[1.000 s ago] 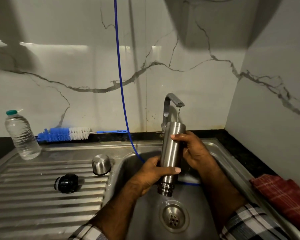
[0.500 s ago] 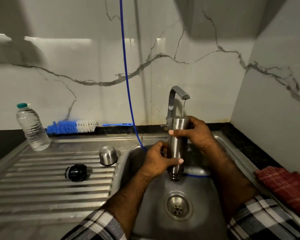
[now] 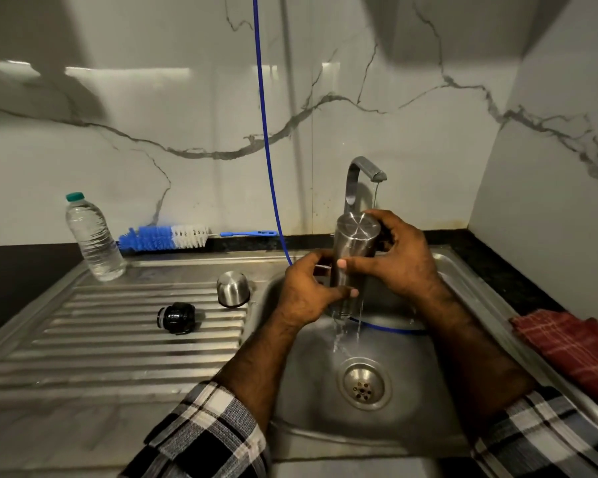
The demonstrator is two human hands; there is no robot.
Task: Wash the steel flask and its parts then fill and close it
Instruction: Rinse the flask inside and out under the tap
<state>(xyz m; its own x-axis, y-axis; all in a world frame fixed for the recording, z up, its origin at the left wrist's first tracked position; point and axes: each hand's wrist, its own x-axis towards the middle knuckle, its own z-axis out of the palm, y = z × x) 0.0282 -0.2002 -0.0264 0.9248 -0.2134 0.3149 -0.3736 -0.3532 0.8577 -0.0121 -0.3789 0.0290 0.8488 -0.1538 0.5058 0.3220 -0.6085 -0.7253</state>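
The steel flask (image 3: 354, 246) is upside down over the sink bowl (image 3: 311, 391), its flat base uppermost under the running tap (image 3: 361, 174). Water runs off its lower end toward the drain (image 3: 364, 384). My left hand (image 3: 308, 291) grips the lower body of the flask. My right hand (image 3: 403, 260) wraps the upper body from the right, thumb across the front. The steel cup lid (image 3: 233, 289) sits upside down on the ribbed drainboard (image 3: 101, 343). The black stopper (image 3: 176, 317) lies on its side further left.
A plastic water bottle (image 3: 94, 238) stands at the drainboard's back left. A blue and white bottle brush (image 3: 173, 237) lies along the wall. A blue hose (image 3: 265, 132) hangs into the sink. A red checked cloth (image 3: 570, 346) lies on the right counter.
The flask has tipped its base toward me under the tap. My right hand slid down around the upper body, and water now streams off the lower end.
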